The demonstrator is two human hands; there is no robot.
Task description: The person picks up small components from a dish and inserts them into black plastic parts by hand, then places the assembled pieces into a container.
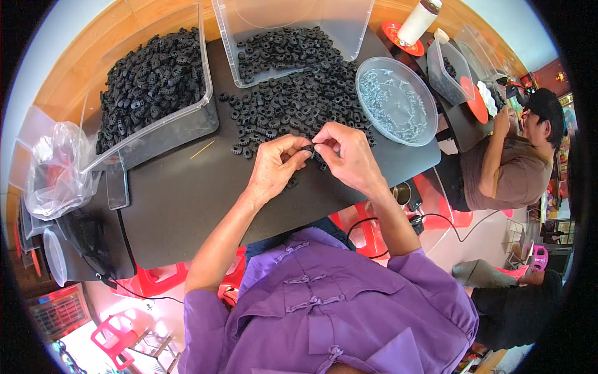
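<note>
My left hand [273, 167] and my right hand [349, 157] meet over the dark table. Between their fingertips is a small black plastic piece [308, 148], pinched from both sides and partly covered by the fingers. Just beyond the hands spreads a heap of similar black plastic pieces [280, 112], spilling out of a clear bin [369, 28] tipped on its side. To the right stands a round translucent tub [426, 134] with many tiny shiny pieces, seemingly small metal springs, over its bottom.
A large clear bin [168, 140] full of black pieces stands at left, near a phone [117, 187] and a clear plastic bag [56, 181]. A thin wooden stick [202, 149] lies on the table [180, 218]. At right, another person [511, 165] sits by a smaller clear bin [450, 71].
</note>
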